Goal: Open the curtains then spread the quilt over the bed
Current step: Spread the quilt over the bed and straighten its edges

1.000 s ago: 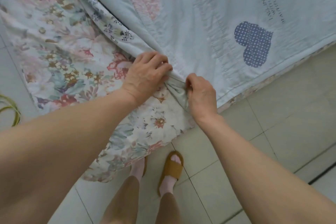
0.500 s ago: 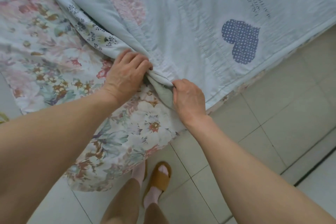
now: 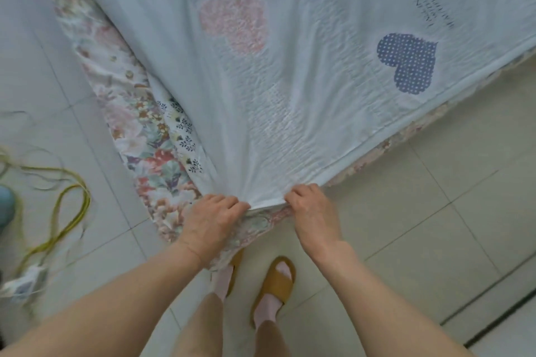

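Note:
A pale blue quilt (image 3: 290, 66) with a pink heart, a dotted navy heart and printed text lies stretched over the bed's corner. Its corner comes to a point at the foot of the bed, pulled taut. My left hand (image 3: 210, 222) and my right hand (image 3: 311, 211) both pinch that corner edge, a short gap between them. A floral bed sheet (image 3: 142, 136) shows under the quilt along the left side and beneath my hands. No curtains are in view.
Pale floor tiles (image 3: 435, 211) surround the bed corner. A yellow-green cable (image 3: 58, 211) loops on the floor at the left, ending in a white power strip (image 3: 27, 280). My feet in tan slippers (image 3: 274, 281) stand right at the bed corner.
The bunched quilt corner that lay folded on the bed has been drawn out toward me and flattened. Both hands moved down to the bed's corner, still holding the quilt.

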